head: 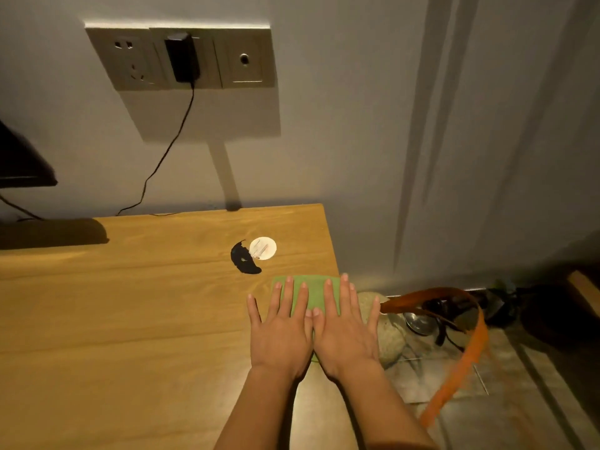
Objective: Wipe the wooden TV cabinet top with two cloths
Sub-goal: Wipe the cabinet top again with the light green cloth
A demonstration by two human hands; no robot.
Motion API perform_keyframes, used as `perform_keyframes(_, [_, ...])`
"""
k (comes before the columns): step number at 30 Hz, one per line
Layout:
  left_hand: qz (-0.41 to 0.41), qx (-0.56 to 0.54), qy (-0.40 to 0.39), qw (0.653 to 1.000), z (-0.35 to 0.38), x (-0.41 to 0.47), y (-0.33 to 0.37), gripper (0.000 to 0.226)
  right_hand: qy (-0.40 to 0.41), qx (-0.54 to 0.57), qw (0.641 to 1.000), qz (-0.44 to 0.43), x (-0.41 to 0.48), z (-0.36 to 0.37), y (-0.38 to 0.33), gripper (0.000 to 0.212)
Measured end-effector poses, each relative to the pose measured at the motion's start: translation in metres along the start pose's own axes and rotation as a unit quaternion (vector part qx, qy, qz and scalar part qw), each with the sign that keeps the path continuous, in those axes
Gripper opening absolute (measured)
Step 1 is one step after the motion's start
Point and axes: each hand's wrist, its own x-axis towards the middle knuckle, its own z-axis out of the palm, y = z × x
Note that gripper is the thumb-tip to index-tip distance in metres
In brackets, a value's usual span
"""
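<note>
Both flat, L hand (281, 334) & R hand (346, 332), pressing green cloth (315, 292), long axis toward wall (341, 151)

The green cloth (316, 289) is largely covered by the left hand (281, 332) and the right hand (345, 332), which are laid flat on it; only its far part is seen. The cabinet top (130, 303) is cut by the left and bottom edges. A dark screen corner (19, 164) is cropped at the left. The orange strap (467, 355) is blurred, and the dim clutter (422, 319) behind it, possibly metalware, cannot be made out.
</note>
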Motion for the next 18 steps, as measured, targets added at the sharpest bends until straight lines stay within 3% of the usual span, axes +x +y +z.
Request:
perform_keyframes(10, [0.016, 0.011, 0.003, 1.0, -0.015, 0.18, -0.027, 0.056, -0.008, -0.01, 1.0, 0.007, 0.178, -0.023, -0.022, 0.061])
perform_keyframes(18, [0.009, -0.001, 0.012, 1.0, -0.018, 0.227, -0.034, 0.056, -0.01, -0.009, 1.0, 0.015, 0.226, -0.026, -0.031, 0.06])
